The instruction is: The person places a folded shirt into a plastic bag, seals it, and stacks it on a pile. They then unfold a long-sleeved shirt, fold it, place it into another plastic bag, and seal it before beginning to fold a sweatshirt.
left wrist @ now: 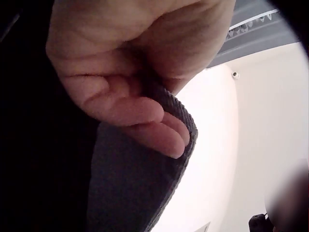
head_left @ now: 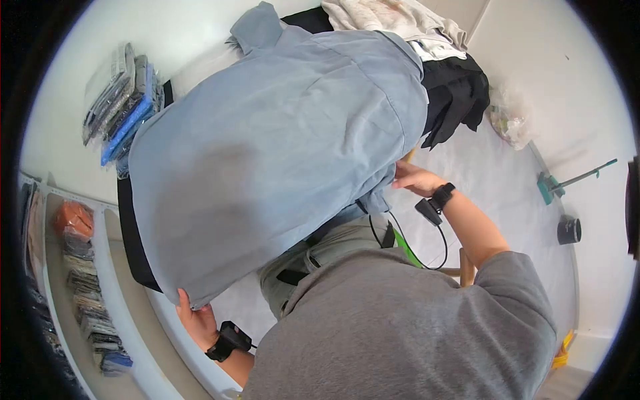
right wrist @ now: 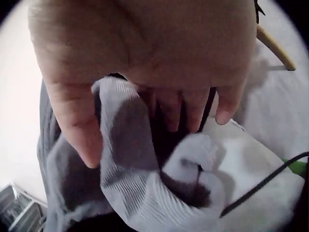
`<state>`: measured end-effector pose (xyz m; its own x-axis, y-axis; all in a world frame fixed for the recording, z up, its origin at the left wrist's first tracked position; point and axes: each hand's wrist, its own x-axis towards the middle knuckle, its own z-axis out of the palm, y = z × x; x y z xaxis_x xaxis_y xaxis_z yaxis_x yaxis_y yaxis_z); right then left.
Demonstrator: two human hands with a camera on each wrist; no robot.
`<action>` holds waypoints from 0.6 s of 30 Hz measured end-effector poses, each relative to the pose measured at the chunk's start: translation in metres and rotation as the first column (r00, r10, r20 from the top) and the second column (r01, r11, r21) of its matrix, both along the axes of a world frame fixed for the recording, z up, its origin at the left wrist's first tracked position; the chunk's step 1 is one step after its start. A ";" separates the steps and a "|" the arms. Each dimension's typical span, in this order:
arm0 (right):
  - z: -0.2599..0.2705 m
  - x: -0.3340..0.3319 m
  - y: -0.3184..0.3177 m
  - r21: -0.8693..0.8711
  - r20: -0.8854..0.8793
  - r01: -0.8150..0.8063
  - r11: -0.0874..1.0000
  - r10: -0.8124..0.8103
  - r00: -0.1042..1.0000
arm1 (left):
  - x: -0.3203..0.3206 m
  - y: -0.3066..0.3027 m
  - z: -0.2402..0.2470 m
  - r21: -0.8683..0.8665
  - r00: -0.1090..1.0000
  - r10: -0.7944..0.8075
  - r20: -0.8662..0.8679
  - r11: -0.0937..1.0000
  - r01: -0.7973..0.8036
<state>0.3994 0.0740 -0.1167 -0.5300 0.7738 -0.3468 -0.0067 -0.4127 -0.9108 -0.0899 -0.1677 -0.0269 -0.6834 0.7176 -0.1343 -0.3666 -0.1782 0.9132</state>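
A light blue-grey shirt (head_left: pixel 287 127) is spread out in front of the person, its back facing up. At the hem corner on the near left, the left hand (head_left: pixel 198 325) pinches the cloth. The left wrist view shows that hand's curled fingers (left wrist: pixel 140 118) under the dark-looking stitched hem (left wrist: pixel 186 150). The right hand (head_left: pixel 420 180) is at the shirt's right side, beside a hanging sleeve (head_left: pixel 378 199). In the right wrist view, folded cloth (right wrist: pixel 128 140) lies between its thumb and its loosely extended fingers (right wrist: pixel 195 108), which are spread apart.
Bagged folded garments (head_left: pixel 123 107) are stacked at the left, above a shelf (head_left: pixel 133 293) holding more packets. Black clothing (head_left: pixel 457 97) and white clothing (head_left: pixel 400 23) lie beyond the shirt. A cable (head_left: pixel 427 267) hangs from the right wrist camera near a wooden leg (head_left: pixel 467 267).
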 end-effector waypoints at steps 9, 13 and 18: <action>0.016 0.003 -0.011 -0.002 -0.311 0.303 0.953 -0.289 0.905 | 0.008 0.004 0.018 0.041 1.000 0.022 -0.022 0.999 -0.021; 0.096 0.011 -0.068 0.188 -0.374 0.418 0.889 -0.329 0.867 | -0.006 -0.004 0.009 0.006 0.999 0.040 -0.025 0.999 -0.040; 0.091 0.027 -0.089 0.040 -0.291 0.373 0.927 -0.346 0.892 | -0.035 -0.012 -0.012 0.040 0.979 -0.189 0.071 0.982 0.186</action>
